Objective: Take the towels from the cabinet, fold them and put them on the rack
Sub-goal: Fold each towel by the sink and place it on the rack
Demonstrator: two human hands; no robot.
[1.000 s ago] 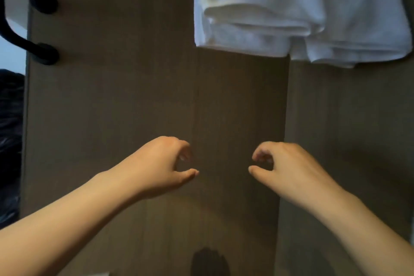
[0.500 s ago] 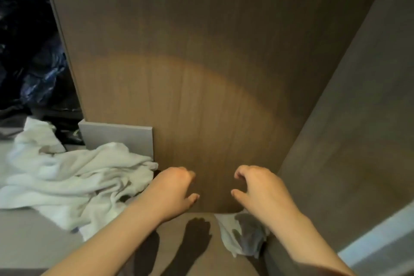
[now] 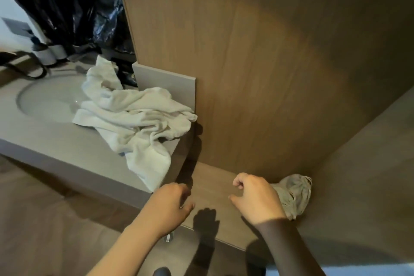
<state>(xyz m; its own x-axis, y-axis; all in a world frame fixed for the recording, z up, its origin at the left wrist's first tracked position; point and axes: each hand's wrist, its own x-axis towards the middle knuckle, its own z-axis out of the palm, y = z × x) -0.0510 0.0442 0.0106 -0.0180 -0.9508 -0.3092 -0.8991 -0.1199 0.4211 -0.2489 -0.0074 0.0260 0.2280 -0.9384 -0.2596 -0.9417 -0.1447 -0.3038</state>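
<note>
both hands hovering empty over the low wooden ledge (image 3: 212, 184), towels lying on either side of the fingers

we are seeing the left hand (image 3: 167, 205) and right hand (image 3: 257, 201) with fingers loosely curled, thumbs sticking out, pinching nothing. the small crumpled towel (image 3: 295, 195) is sitting in the corner just past the right knuckles; touching or not, we cannot tell. the big white towel (image 3: 139, 119) is lying heaped on the counter (image 3: 67, 148), up and left of the left fingertips, one end hanging over the edge near them. we are judging both as soft, light and floppy, not slippery. we are thinking a bunched handful lifts the small one, then a hemmed corner is the place to take for folding.
</note>
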